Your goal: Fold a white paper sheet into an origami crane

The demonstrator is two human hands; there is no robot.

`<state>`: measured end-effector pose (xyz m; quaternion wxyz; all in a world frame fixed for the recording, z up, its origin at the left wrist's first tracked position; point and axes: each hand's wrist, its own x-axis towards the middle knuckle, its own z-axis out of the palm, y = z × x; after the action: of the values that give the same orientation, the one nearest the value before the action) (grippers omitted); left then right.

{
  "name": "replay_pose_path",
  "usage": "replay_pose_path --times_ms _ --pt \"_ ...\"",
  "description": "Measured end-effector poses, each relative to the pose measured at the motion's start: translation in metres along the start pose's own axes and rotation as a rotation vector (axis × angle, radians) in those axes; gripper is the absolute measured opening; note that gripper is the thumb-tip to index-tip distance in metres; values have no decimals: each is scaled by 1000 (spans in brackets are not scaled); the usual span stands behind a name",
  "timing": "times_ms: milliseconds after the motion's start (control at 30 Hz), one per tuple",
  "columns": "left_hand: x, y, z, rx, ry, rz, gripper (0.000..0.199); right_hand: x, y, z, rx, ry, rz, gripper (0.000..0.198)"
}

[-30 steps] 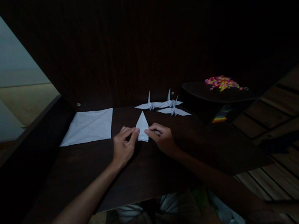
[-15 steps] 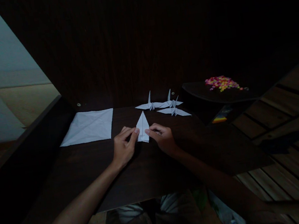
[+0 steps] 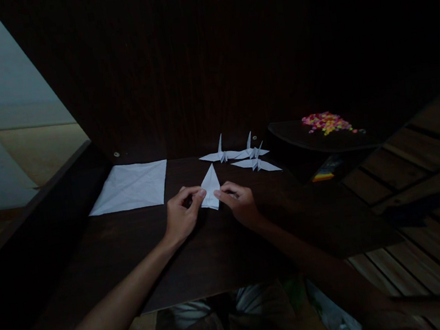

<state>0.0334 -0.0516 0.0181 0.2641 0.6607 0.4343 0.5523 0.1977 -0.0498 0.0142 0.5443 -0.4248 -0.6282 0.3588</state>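
- Your left hand (image 3: 181,211) is nearly closed, thumb and fingers pinching the left edge of the folded white paper (image 3: 209,184).
- Your right hand (image 3: 240,203) pinches its right edge likewise, fingers curled.
- The folded paper sits between your hands over the dark desk (image 3: 178,274), point facing away from you.
- Beyond it, slightly right, lie three paper cranes (image 3: 257,164); a creased white sheet (image 3: 133,187) lies left.

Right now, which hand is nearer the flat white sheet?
Left. The left hand is just right of the sheet; the right hand is farther right, beyond the folded paper.
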Motion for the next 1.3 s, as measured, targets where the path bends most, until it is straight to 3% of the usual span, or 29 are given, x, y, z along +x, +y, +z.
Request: replay_pose_path --times_ms 333,600,1033,1300 --pt "-2 1 -1 -54 -3 -39 22 -2 0 1 -125 -10 -108 21" --pt "1 -3 0 -236 -24 -221 25 -1 4 0 -82 -20 -128 19" --pt "2 -6 -1 -208 -13 -212 23 -2 1 -1 -260 1 -300 17" --pt "6 1 -3 -257 -23 -264 15 -2 -1 -1 -286 16 -317 17"
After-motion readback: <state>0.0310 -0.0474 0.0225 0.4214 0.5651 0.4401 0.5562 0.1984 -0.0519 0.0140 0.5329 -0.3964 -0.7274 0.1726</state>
